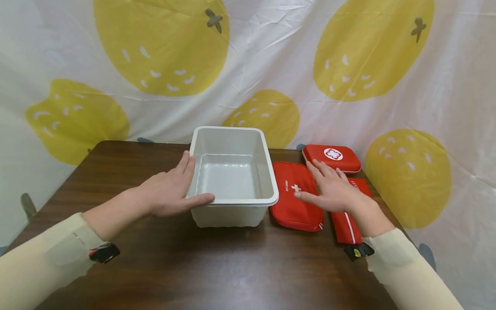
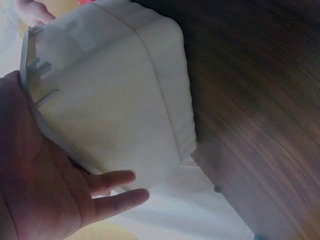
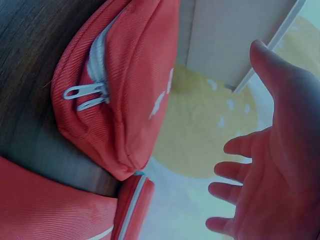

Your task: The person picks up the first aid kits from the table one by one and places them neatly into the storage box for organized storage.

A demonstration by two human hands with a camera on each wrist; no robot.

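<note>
A pale grey plastic bin (image 1: 228, 215), its inside bare, stands on the brown table. My left hand (image 1: 170, 189) lies along its left rim, thumb over the front corner and fingers straight; the left wrist view shows the fingers beside the bin's outer wall (image 2: 110, 110). My right hand (image 1: 329, 185) hovers with spread fingers over the red first aid pouch (image 1: 288, 215), which carries a white cross. In the right wrist view nothing is in that palm, and the pouch's zipper pulls (image 3: 85, 95) show. A red hard case (image 1: 348, 157) with a round white emblem sits behind.
Partly under my right forearm lies a flat red pouch (image 1: 342, 232) with a white stripe. Behind the table (image 1: 232, 267) hangs a white curtain (image 1: 263, 51) printed with yellow fruit. The table's right edge runs close to the red pouches.
</note>
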